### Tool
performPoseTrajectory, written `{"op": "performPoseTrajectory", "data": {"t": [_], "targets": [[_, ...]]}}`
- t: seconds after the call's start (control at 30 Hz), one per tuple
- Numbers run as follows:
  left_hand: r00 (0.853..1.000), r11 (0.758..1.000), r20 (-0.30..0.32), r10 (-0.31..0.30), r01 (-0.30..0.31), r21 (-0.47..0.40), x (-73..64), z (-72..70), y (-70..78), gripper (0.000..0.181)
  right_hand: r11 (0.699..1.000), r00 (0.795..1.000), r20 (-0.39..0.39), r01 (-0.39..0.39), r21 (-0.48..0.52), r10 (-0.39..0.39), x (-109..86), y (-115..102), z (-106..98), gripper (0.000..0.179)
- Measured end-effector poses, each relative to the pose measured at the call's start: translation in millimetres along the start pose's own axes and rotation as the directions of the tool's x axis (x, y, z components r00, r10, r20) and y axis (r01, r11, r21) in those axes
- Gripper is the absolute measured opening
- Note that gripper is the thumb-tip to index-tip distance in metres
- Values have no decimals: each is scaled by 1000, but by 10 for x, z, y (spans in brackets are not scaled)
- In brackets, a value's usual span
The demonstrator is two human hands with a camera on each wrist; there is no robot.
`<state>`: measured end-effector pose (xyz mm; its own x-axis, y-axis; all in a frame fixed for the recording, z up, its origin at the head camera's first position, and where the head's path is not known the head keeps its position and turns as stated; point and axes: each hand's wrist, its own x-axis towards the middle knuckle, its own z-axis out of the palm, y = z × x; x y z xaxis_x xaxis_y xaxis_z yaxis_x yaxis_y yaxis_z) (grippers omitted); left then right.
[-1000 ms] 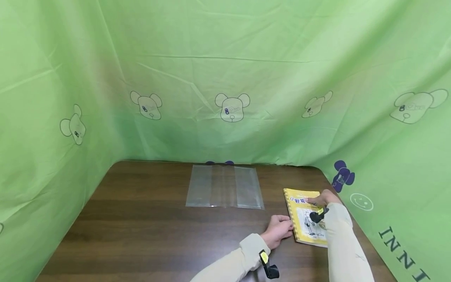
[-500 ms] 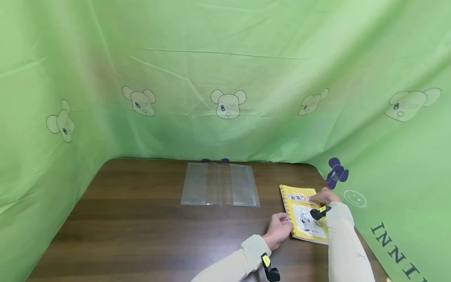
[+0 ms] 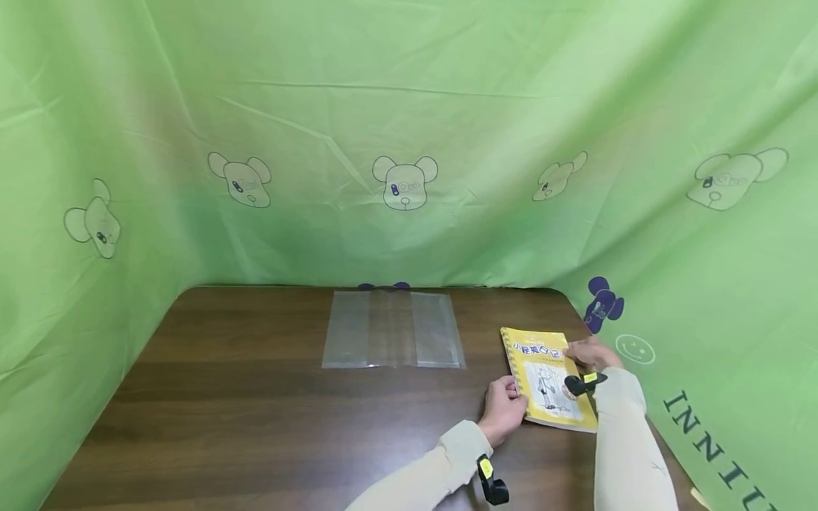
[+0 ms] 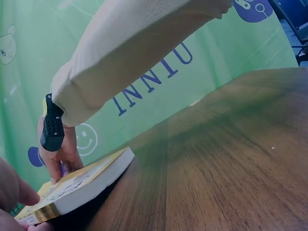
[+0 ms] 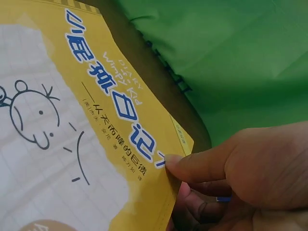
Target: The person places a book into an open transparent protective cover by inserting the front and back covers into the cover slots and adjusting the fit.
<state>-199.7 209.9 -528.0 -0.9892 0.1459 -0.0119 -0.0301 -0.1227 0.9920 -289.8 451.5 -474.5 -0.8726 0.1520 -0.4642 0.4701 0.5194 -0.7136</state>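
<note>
A yellow paperback book with blue title characters and a cartoon drawing lies cover up near the right side of the table. My left hand pinches its spine edge. In the left wrist view, the left thumb is on the cover and fingertips show under the spine, with a dark gap beneath the book. My right hand pinches the opposite edge near the upper corner. Its thumb presses on the cover by the title's end, the other fingers curled below the edge.
A clear plastic book cover lies spread flat at the back middle of the brown wooden table. Green printed cloth hangs round the table's back and sides.
My right hand has shifted from over the book's upper right to its edge. The left fingers have closed on the spine. The head view has turned slightly right.
</note>
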Motion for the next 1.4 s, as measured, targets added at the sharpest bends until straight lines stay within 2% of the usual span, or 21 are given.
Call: {"op": "performPoseTrajectory", "data": {"t": [0.13, 0.3, 0.4, 0.57, 0.77, 0.97, 1.13, 1.27, 1.4], "targets": [[1000, 1000, -20, -6, 6, 15, 5, 2, -17, 41, 999, 1000, 8, 9, 51, -10, -11, 27, 26, 41], [999, 1000, -30, -17, 17, 26, 5, 9, -21, 46, 996, 999, -35, 40, 75, -37, -29, 85, 67, 47], [999, 999, -31, -20, 21, 33, 6, 13, -22, 46, 998, 997, -67, 47, 42, -45, -53, 108, 91, 51], [1000, 999, 1, -26, 26, 41, 5, 16, -20, 48, 997, 989, -129, 59, -57, -66, -81, 153, 107, 51], [999, 999, 21, -38, 37, 18, 15, 15, -17, 47, 991, 974, -196, 101, -92, -117, -56, 214, 127, 45], [998, 998, 18, -57, 57, 20, 14, 21, -2, 49, 987, 972, -191, 118, -106, -137, -61, 212, 120, 47], [999, 999, 32, -41, 41, 1, 26, 16, 28, 47, 990, 973, -190, 116, -83, -130, -83, 168, 84, 48], [999, 1000, 44, -21, 22, -18, 46, -20, 62, 45, 990, 971, -201, 116, -76, -129, -75, 121, 77, 49], [999, 999, 40, -29, 30, -16, 60, -78, 79, 45, 991, 968, -213, 118, -63, -128, -64, 100, 121, 50]]}}
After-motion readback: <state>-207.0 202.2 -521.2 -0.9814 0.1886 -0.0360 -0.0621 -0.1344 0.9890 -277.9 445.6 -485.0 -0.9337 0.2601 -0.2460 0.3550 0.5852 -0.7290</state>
